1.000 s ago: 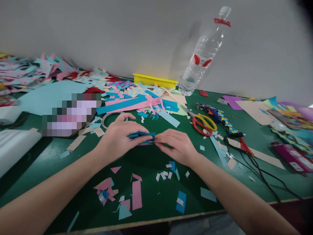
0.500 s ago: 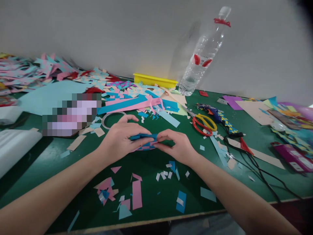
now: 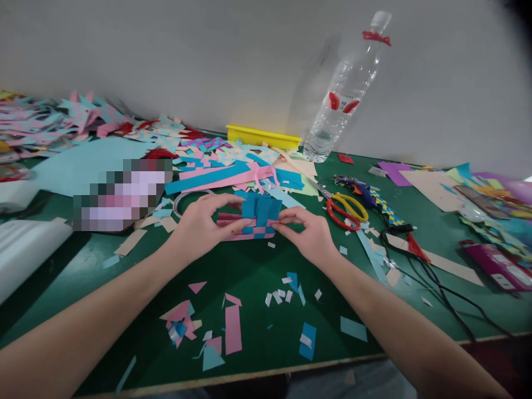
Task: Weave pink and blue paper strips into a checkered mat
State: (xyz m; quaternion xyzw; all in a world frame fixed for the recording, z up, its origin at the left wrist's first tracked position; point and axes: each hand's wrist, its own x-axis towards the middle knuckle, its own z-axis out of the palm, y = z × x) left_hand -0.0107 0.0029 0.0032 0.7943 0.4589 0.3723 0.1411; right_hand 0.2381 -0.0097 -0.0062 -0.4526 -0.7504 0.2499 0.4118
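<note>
Between my hands is a small piece woven from pink and blue paper strips (image 3: 261, 215), held just above the green table. Blue strips stand up from its top, while pink strips run off to the left behind my fingers. My left hand (image 3: 210, 221) pinches its left side, thumb in front and fingers behind. At its right edge, my right hand (image 3: 305, 228) grips the weave between thumb and fingertips. Part of the piece is hidden by my left fingers. A roll of tape (image 3: 179, 204) lies behind my left hand.
Scissors (image 3: 343, 210) with red and yellow handles lie to the right, near black cables (image 3: 436, 282). A clear bottle (image 3: 347, 88) leans on the wall. Paper scraps (image 3: 233, 330) dot the front of the green table (image 3: 257, 288). A pixelated flat object (image 3: 124, 197) lies left.
The woven piece has been turned so its blue strips stand upright and its pink strips show on the left. My right hand has shifted slightly right, and my hands are farther apart.
</note>
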